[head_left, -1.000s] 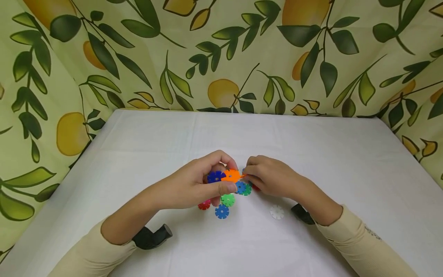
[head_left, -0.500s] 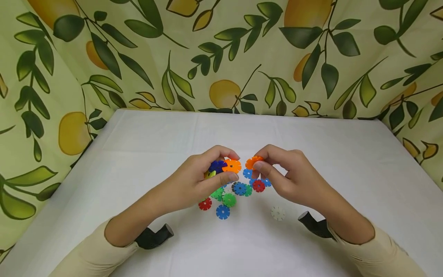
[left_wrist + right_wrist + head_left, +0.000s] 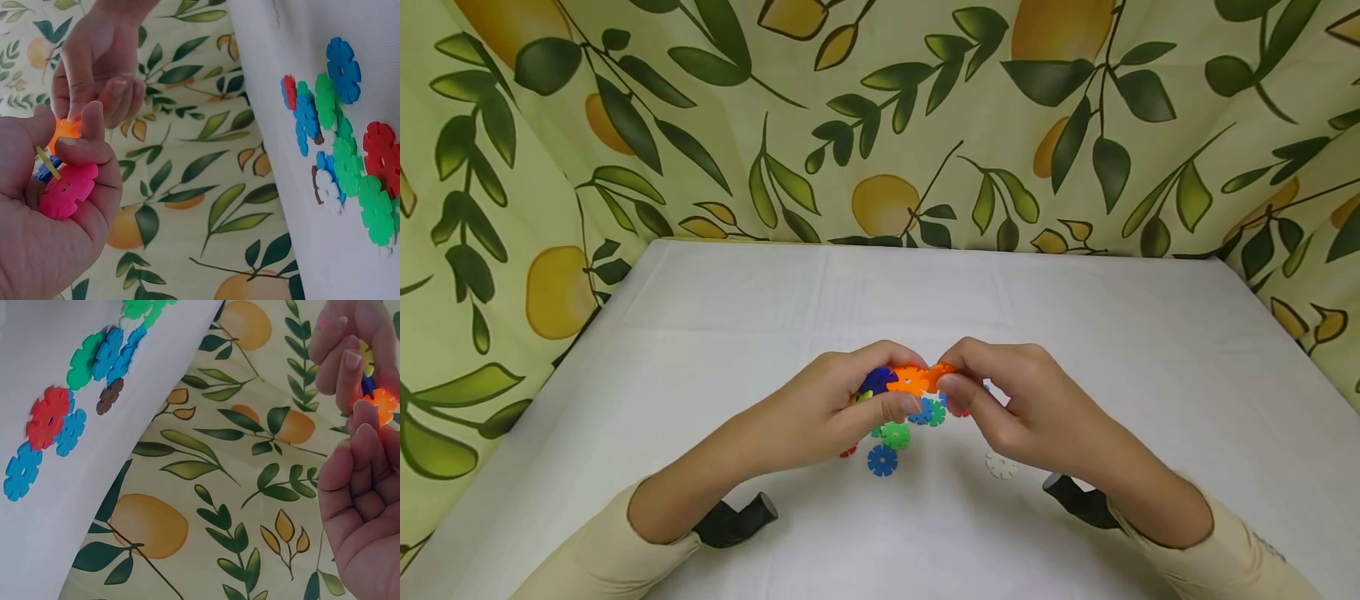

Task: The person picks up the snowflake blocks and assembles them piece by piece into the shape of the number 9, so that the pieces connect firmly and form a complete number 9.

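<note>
My left hand (image 3: 820,412) grips a joined string of flower-shaped plastic interlocking discs. In the head view an orange disc (image 3: 907,380) and a dark blue disc (image 3: 876,381) show between its thumb and forefinger. The left wrist view shows a pink disc (image 3: 69,190) against the fingers and a yellow disc (image 3: 48,162) seen edge-on. My right hand (image 3: 1022,404) pinches a second orange disc (image 3: 939,373) between thumb and forefinger. Its edge meets the left hand's orange disc, slot side to slot side, and the fingertips hide part of it. Both hands are above the table.
Beneath the hands, loose discs lie in a loose group on the white table (image 3: 737,292), among them a blue disc (image 3: 882,460), a green disc (image 3: 896,435) and a red disc (image 3: 381,157). A white disc (image 3: 1001,465) lies apart to the right. A patterned cloth (image 3: 880,125) surrounds the table.
My right hand reached in the pile area, then turned and brought an orange disc up beside the left hand's string. Since half a second ago the two orange discs have come together.
</note>
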Motion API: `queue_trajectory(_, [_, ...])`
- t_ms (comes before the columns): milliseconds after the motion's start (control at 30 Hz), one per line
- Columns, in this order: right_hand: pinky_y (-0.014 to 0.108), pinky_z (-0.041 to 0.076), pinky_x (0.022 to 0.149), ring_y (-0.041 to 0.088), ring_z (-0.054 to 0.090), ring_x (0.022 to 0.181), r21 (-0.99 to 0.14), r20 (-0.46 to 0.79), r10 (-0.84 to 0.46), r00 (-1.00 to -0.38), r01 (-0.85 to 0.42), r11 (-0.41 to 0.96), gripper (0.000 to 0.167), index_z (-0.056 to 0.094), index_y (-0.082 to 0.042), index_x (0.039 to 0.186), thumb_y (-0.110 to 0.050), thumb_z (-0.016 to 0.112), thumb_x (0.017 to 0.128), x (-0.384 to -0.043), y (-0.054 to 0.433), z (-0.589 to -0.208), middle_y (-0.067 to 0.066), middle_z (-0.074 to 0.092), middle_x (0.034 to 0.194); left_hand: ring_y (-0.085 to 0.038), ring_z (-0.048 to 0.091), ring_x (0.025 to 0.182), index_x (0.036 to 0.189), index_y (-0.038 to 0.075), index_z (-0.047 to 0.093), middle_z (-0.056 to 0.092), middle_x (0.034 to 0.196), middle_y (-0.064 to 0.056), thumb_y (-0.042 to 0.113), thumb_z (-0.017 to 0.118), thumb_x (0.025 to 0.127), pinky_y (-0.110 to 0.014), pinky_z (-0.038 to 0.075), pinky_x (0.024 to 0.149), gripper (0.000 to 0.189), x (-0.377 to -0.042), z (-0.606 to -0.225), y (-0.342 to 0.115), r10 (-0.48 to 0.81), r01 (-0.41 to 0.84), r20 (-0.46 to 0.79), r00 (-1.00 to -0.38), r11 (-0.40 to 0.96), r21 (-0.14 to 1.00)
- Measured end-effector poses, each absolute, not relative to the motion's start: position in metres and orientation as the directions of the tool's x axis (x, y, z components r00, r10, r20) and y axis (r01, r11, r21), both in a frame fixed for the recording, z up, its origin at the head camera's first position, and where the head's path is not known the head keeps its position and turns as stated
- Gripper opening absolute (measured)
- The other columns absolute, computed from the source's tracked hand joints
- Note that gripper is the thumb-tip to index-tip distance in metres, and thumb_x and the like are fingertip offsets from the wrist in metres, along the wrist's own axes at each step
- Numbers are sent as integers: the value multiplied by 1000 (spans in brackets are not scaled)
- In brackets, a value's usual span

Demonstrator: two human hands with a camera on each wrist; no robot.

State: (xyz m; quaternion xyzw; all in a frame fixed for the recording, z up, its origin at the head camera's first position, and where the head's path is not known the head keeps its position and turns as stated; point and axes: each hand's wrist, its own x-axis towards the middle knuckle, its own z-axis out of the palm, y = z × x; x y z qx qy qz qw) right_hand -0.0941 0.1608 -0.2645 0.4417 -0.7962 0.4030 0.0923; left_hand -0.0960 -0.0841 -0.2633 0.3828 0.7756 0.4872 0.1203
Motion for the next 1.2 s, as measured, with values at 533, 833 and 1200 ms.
queue_trajectory(533, [21,50,59,5,56,66,-574,505,-630,-590,-774,265,19,63,-12,96,6,67,92,-96,150,-270,-11,61,77,-10,57,72,121,15,61,63,91,7,27,65,99,-29,52,61,25,-101,-261,-88,724,511,184,-665,262,819])
queue_trajectory(833, [24,55,70,10,60,84,-432,191,-713,-674,-710,555,27,70,-11,111,-8,80,86,-112,148,-289,-3,66,101,-7,61,85,109,16,74,69,103,10,18,75,87,-27,56,68,22,-108,-251,-106,561,629,345,-752,454,631])
queue_trajectory(1200, [28,54,77,16,62,87,-280,-3,-803,-596,-770,573,13,79,-10,96,-12,82,84,-125,149,-314,-1,69,93,-5,60,81,100,14,74,69,95,12,14,72,91,-25,54,67,9,-111,-255,-102,563,667,387,-730,467,580])
